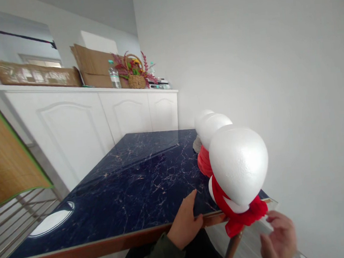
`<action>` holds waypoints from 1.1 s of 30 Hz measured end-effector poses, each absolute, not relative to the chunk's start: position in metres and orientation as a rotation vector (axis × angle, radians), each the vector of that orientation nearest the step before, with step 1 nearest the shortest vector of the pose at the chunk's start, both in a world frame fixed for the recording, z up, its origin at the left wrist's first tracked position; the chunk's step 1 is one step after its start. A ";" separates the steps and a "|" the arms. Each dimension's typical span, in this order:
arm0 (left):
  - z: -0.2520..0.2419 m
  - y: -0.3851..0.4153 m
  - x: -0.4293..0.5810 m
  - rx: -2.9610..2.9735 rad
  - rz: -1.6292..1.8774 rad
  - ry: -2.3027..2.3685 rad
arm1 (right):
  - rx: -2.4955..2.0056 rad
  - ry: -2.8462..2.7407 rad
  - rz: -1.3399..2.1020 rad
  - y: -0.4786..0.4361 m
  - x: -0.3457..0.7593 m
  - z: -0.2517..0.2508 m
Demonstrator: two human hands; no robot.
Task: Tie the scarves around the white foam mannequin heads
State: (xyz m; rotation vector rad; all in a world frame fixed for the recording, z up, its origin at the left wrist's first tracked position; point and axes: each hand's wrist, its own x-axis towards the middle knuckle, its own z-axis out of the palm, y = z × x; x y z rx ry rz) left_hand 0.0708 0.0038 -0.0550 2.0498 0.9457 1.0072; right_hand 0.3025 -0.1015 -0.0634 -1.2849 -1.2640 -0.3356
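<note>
Your left hand (184, 224) grips the edge of the marble worktop (120, 197); your right hand (278, 238), half open, hovers just beside the red cloth (245, 215) under the nearest white foam dome (238, 163).

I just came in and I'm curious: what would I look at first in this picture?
You'd probably spot the big white foam ball first, with a red scarf under it, at the end of a row of similar balls along the edge of the dark blue marble-patterned table. The right hand is beside the scarf, and the left hand is on the table's near edge. Far behind, a woven basket sits on a white cabinet.
</note>
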 end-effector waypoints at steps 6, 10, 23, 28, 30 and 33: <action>-0.050 0.019 0.005 2.078 1.005 1.194 | -1.090 -1.915 0.072 -0.076 0.204 -0.060; -0.042 0.039 -0.024 2.235 0.983 1.282 | -1.066 -1.931 0.274 -0.008 0.147 -0.030; -0.049 0.045 -0.034 2.456 0.574 1.742 | -1.487 -2.195 0.295 0.054 0.098 -0.056; -0.047 0.047 -0.034 2.458 0.540 1.747 | -1.507 -2.210 0.311 0.053 0.098 -0.053; -0.046 0.047 -0.034 2.460 0.531 1.747 | -1.512 -2.210 0.308 0.052 0.098 -0.052; -0.046 0.048 -0.034 2.467 0.521 1.750 | -1.516 -2.212 0.298 0.051 0.098 -0.051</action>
